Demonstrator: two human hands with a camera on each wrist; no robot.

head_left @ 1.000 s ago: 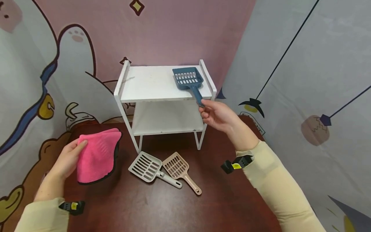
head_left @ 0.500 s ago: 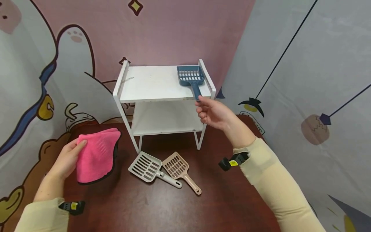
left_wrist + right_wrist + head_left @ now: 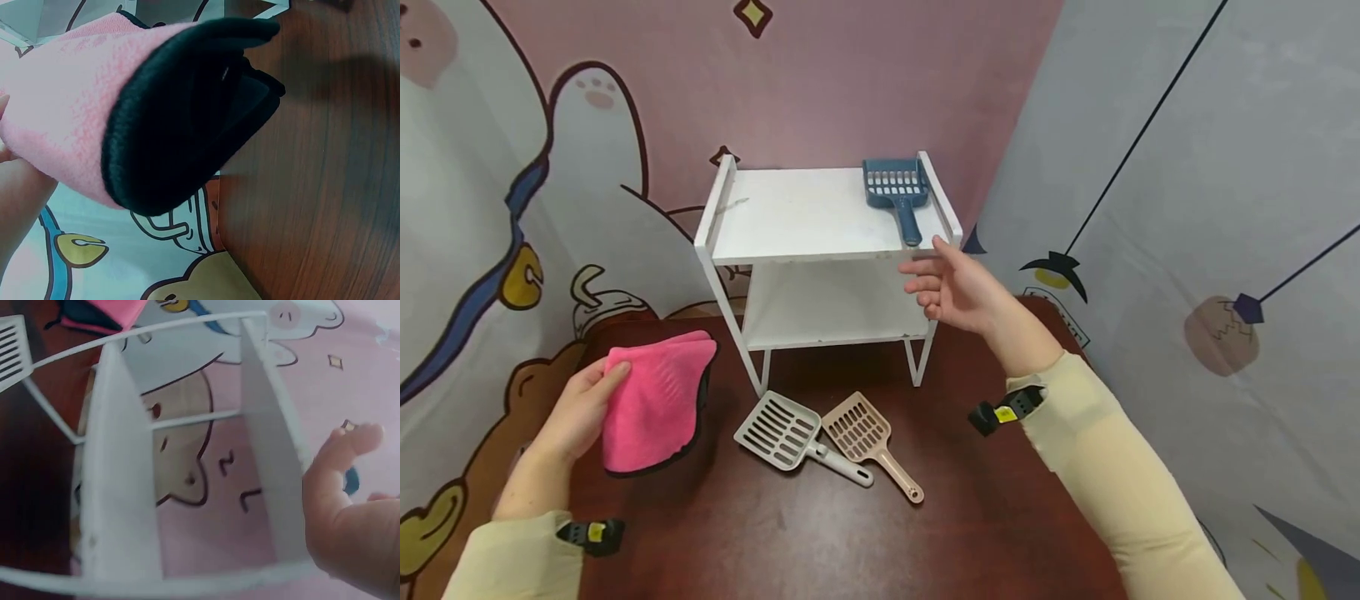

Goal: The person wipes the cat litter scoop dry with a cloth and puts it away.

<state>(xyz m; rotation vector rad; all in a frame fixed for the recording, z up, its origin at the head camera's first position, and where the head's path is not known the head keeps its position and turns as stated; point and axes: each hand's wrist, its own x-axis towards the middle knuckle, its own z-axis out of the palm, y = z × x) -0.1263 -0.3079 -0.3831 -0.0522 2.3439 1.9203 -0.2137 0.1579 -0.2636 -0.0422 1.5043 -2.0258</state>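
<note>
A blue litter scoop lies on the right end of the upper shelf of a white two-tier rack, its handle toward the front edge. Just below and right of that handle is my right hand, apart from it, fingers loosely extended around nothing. In the right wrist view a bit of the scoop shows past the hand. My left hand pinches a folded pink cloth with black edging, thumb on top. Its dark inner side faces the left wrist camera.
A grey litter scoop and a beige litter scoop lie side by side on the dark wooden table, in front of the rack. Cartoon-printed walls close in behind and on both sides.
The blue scoop has shifted back and straightened on the upper shelf. My right hand has let go of its handle and drawn slightly away. The left hand still holds the cloth.
</note>
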